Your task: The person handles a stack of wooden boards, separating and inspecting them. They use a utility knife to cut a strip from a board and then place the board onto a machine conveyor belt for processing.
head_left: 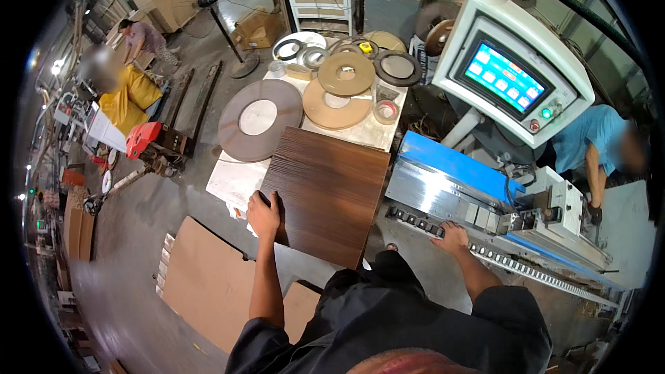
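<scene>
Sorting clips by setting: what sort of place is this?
Most likely a woodworking or furniture shop. The left hand holds a dark wood-grain panel, rolls of edge banding lie on a table, and a machine with a touchscreen stands alongside.

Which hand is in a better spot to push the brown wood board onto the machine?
Probably the left hand: it already grips the near-left edge of the dark wood board. The right hand rests on the machine's roller track, away from the board.
</scene>
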Demonstrator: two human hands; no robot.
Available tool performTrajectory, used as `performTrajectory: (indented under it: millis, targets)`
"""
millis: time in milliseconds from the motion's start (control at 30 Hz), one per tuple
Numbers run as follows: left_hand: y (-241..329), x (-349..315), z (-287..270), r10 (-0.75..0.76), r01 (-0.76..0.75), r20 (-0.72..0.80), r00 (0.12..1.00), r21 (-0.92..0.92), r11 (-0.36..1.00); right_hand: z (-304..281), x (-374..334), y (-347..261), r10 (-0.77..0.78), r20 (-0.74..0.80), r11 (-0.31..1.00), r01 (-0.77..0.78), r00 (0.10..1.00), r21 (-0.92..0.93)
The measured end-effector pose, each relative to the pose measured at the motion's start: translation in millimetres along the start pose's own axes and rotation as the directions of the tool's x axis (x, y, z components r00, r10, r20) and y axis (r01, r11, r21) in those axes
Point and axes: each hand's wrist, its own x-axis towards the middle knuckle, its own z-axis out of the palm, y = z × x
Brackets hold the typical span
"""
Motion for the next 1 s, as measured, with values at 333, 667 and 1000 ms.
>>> performTrajectory:
  millis: [333, 667, 1000]
  targets:
    - [5, 1, -3, -0.025, 0.024, 0.036, 0.999, 0.003, 1.0, 4, 0, 1, 0.004, -0.018, 1.0, -0.004, 1.0, -0.002]
    - [8, 0, -3, -0.028, 0.028, 0.014, 0.999, 0.009, 1.0, 1, -1, -1, -0.001, -0.05, 1.0, 0.001, 0.999, 0.013]
    - [10, 0, -5, -0.034, 0.034, 0.016, 0.999, 0.002, 0.999, 5, 0, 1, -0.022, -0.067, 1.0, 0.02, 0.998, -0.021]
